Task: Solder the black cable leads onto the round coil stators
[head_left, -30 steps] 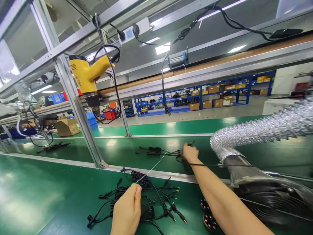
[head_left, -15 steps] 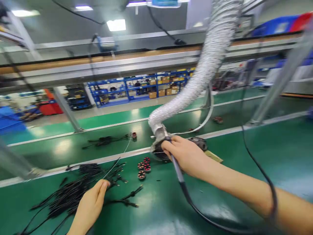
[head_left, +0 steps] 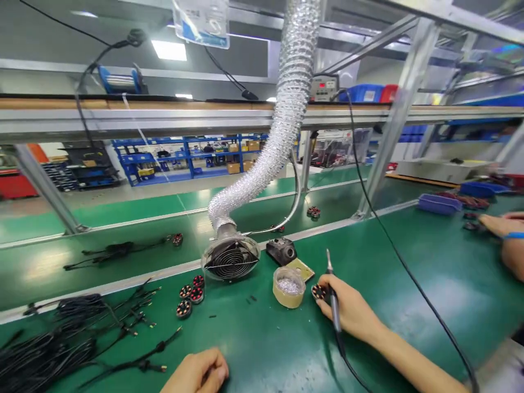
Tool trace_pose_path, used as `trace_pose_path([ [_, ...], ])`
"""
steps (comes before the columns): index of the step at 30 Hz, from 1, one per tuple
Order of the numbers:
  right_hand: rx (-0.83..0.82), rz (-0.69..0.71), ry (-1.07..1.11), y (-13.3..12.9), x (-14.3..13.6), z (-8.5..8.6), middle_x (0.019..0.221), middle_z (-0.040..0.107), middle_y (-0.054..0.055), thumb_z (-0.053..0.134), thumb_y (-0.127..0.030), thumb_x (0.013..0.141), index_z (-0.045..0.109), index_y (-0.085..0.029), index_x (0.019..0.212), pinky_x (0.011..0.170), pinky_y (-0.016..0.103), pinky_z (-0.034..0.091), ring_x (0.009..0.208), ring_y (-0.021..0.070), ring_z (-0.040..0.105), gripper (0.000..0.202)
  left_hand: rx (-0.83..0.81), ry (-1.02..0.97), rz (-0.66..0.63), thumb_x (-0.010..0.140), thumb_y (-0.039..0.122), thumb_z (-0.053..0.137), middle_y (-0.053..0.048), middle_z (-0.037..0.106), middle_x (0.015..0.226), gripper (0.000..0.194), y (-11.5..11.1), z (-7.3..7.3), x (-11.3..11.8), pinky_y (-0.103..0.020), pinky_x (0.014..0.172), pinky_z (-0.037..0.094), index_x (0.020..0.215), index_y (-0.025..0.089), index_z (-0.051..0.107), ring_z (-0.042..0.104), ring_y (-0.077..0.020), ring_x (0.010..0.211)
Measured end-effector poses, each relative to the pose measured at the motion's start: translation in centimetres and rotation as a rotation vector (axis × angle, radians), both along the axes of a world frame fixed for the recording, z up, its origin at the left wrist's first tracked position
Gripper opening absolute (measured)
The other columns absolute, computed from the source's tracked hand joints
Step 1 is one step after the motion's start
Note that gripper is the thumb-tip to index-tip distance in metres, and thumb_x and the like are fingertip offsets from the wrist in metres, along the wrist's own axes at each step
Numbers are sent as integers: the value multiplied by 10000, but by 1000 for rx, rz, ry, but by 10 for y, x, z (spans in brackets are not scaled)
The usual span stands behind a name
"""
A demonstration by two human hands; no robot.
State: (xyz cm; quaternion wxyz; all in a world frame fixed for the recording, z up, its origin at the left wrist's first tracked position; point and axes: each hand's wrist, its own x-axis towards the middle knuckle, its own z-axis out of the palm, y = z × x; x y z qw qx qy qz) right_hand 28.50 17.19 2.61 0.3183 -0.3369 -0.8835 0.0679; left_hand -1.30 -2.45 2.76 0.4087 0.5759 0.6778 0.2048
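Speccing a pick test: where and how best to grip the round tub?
Probably by pinching opposite outer walls of the tub, below its rim, coming from the near left. It stands upright, round and open-topped, with silvery filling inside, so keep it level. The right hand with the soldering iron crowds its right; the yellow pad lies behind.

The one camera sat on the person's head, above and behind the left hand [head_left: 200,373] and right hand [head_left: 347,308], facing forward and down. Both hands were near it; past them its view took in the green bench [head_left: 254,338], the foil duct [head_left: 289,98] and, far beyond, blue shelving [head_left: 188,161].
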Motion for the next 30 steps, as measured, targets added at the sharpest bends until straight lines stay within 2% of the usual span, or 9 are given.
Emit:
trace_pose_path([
  [2,26,69,48,-18,-16,4,814,632,36,472,-211,853,477,-207,973,636,300,522,681,183,623,120,37,19,41,836,520,410,33,430,585,333,2,4,5,-236,535,307,732,212,481,426,-149,588],
  [4,26,205,87,-40,-41,5,852,637,51,503,-201,846,486,-199,1009,675,300,514,730,188,623,164,84,58,94,862,446,403,21,497,626,294,6,8,4,-235,576,347,741,200,509,468,-150,627],
  [7,-51,375,36,-70,-94,-5,801,618,17,577,-125,740,503,-209,962,647,261,487,715,179,600,248,111,147,145,912,400,339,-21,623,768,325,15,10,-2,-249,684,410,785,186,546,555,-168,749],
  [11,-131,436,-15,-90,-145,-19,775,603,14,673,-137,673,515,-210,893,650,302,476,734,223,579,281,51,286,181,957,373,256,-56,656,810,385,17,9,-8,-286,724,406,793,189,552,580,-202,792],
  [15,-190,528,-31,-87,-143,-22,816,601,16,732,-207,665,493,-207,950,666,312,478,743,219,559,371,18,339,205,957,357,311,-56,664,799,339,6,8,-9,-289,696,376,796,201,565,581,-214,764],
  [19,-233,650,-22,-75,-135,-24,920,615,37,608,-83,709,472,-199,1025,738,302,480,818,202,558,363,2,309,185,944,364,384,-27,649,757,273,1,10,-5,-277,649,331,844,217,592,564,-199,719],
  [22,-260,732,-6,-72,-141,-31,894,612,32,562,-48,721,484,-200,1013,716,302,459,786,200,532,338,-25,254,161,905,354,451,13,547,634,211,3,9,-4,-268,574,266,802,209,565,474,-165,611],
  [25,-299,733,12,-75,-145,-33,838,589,12,579,-44,695,484,-202,976,675,283,425,741,192,503,337,-22,88,193,874,393,464,40,455,595,242,6,3,-7,-256,547,245,736,201,514,394,-132,572],
  [30,-329,702,-39,-81,-141,-29,823,548,4,666,-82,653,487,-200,979,678,281,405,749,195,486,390,-134,-366,332,728,653,517,110,237,510,440,8,-3,-17,-236,458,164,676,231,400,190,-87,464],
])
